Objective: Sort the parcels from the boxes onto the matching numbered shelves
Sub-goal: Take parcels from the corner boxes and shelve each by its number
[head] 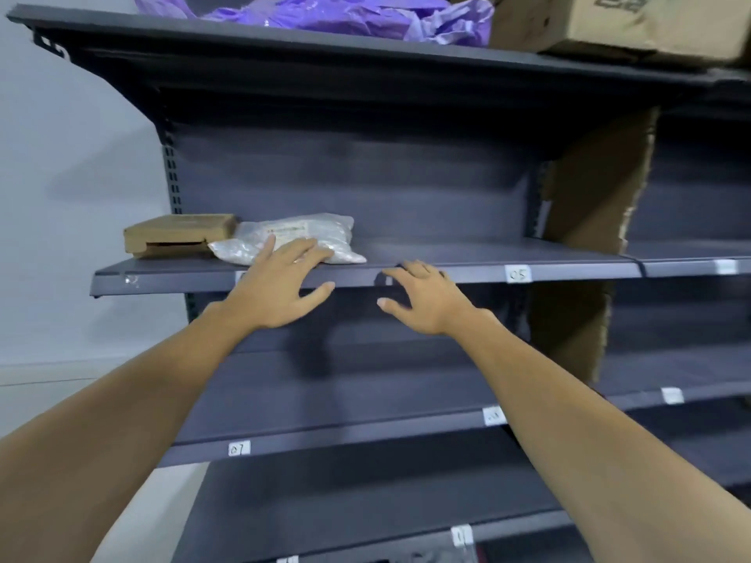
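Observation:
A white plastic parcel (300, 235) with a printed label lies on the left part of the middle grey shelf (467, 256). A flat brown cardboard parcel (179, 233) lies just left of it, touching it. My left hand (280, 286) is spread open in front of the white parcel, fingertips over its front edge, holding nothing. My right hand (422, 298) hovers open at the shelf's front lip, to the right of the parcel. A white tag reading 05 (518, 274) sits on that lip farther right.
The top shelf holds purple plastic bags (345, 14) and a cardboard box (634, 26). A torn cardboard divider (589, 205) stands at the right end of the bay. Lower shelves carry tags, one reading 07 (239, 448). A pale wall (73, 156) is on the left.

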